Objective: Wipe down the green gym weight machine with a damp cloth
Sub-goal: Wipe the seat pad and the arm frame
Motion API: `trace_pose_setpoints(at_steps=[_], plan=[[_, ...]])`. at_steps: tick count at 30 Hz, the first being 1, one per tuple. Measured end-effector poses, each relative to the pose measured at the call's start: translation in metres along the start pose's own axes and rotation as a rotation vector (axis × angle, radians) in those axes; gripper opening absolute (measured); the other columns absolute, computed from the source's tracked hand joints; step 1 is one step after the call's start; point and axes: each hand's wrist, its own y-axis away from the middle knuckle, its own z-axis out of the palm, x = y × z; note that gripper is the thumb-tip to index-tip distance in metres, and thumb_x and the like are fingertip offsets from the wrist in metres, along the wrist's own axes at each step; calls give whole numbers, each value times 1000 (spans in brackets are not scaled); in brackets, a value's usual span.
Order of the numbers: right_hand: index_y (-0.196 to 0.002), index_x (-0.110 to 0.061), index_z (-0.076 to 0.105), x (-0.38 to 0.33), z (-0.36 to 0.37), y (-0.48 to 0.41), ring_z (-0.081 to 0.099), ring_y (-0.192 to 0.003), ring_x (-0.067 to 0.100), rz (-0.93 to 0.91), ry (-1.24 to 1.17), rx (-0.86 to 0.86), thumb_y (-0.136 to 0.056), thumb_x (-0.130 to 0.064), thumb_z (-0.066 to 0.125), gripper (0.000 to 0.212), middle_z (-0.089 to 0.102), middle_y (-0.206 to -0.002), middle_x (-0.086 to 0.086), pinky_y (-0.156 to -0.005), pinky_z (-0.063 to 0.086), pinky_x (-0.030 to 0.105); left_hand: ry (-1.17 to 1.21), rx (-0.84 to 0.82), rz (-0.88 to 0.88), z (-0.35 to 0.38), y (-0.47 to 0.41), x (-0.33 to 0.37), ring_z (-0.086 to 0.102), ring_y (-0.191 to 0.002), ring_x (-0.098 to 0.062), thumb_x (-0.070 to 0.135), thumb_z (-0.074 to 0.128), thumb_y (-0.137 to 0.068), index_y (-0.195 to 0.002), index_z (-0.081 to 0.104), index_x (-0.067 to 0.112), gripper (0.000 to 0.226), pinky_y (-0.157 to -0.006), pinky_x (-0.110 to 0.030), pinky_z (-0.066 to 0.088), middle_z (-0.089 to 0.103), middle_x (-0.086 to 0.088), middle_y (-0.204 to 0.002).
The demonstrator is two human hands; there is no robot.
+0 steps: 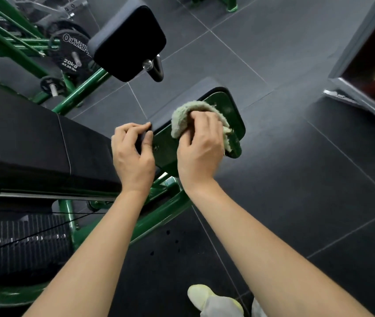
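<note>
A pale green cloth [182,120] lies bunched on the glossy green back plate [233,115] of a pad on the green weight machine [159,216]. My right hand [201,145] grips the cloth and presses it against the plate. My left hand [132,152] holds the plate's left edge, fingers curled round the black pad rim there. Part of the plate is hidden under the cloth and my right hand.
A black padded bench [33,143] lies left of my hands. A second black pad [129,42] hangs above, with a 20 kg weight plate [72,53] beside it. The weight stack [21,243] sits lower left. Dark floor tiles [296,156] spread right; my shoe [202,294] is below.
</note>
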Motion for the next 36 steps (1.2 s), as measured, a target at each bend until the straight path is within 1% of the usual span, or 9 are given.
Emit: trace_pose_setpoints(at_steps=[3, 7, 12, 15, 20, 25, 28, 31, 36], plan=[[-107, -7, 69, 1, 9, 38, 59, -87, 27, -351, 119, -223, -91, -1, 58, 21, 66, -103, 10, -76, 52, 40, 51, 29, -56, 4, 0, 3, 59, -111, -17, 17, 62, -99, -111, 76, 17, 19, -96, -40, 50, 64, 5, -114], [-107, -6, 68, 14, 9, 31, 59, -84, 29, -510, 140, -352, -90, -2, 57, 21, 64, -99, 11, -74, 53, 44, 144, 34, -104, -1, 4, 4, 61, -114, -19, 6, 58, -98, -113, 76, 14, 25, -101, -40, 51, 66, 4, -116], [-110, -6, 66, 10, 2, 7, 57, -92, 29, -371, 110, -240, -85, 1, 60, 27, 62, -104, 12, -82, 50, 39, 259, -3, -151, -6, 11, 1, 62, -119, -15, -6, 54, -96, -115, 73, 6, 30, -108, -34, 49, 67, -4, -122], [-114, -8, 68, -5, 12, 29, 58, -94, 27, -284, 58, -213, -90, 0, 60, 27, 64, -109, 10, -84, 51, 39, 490, -15, -339, -8, 7, -2, 64, -121, -20, -6, 53, -92, -113, 75, 5, 32, -110, -42, 49, 69, -10, -125], [-113, -12, 70, -5, 21, 42, 57, -94, 30, -531, 103, -302, -98, -8, 52, 24, 64, -113, 13, -75, 51, 40, 677, 43, -508, -12, 15, 2, 65, -122, -29, 6, 53, -92, -112, 76, 11, 30, -109, -52, 50, 71, -14, -125], [-94, -9, 66, 56, 9, 62, 59, -83, 29, -829, 276, -509, -81, 2, 65, 17, 64, -106, 14, -52, 47, 36, 610, 90, -475, 2, 32, 9, 54, -136, -15, -2, 48, -93, -126, 72, 19, 46, -120, -43, 39, 62, -4, -139], [-102, -6, 68, 74, 6, 86, 64, -84, 28, -688, 336, -612, -77, 1, 73, 26, 64, -113, 16, -55, 52, 34, 551, 91, -452, 9, 44, 14, 46, -141, -6, -6, 47, -96, -138, 65, 17, 52, -123, -33, 32, 54, 0, -146], [-107, -3, 66, 50, 18, 84, 63, -94, 30, -461, 208, -509, -90, 3, 64, 18, 60, -121, 18, -63, 59, 37, 554, 49, -427, 9, 46, 9, 41, -144, -3, -2, 46, -98, -146, 59, 18, 53, -126, -34, 29, 49, 2, -152], [-114, 0, 69, 18, 31, 66, 63, -103, 29, -463, 81, -308, -101, -6, 56, 19, 63, -122, 18, -83, 58, 34, 566, 27, -417, 6, 52, 1, 41, -146, -6, 2, 44, -100, -150, 54, 15, 53, -125, -36, 32, 49, 3, -156]])
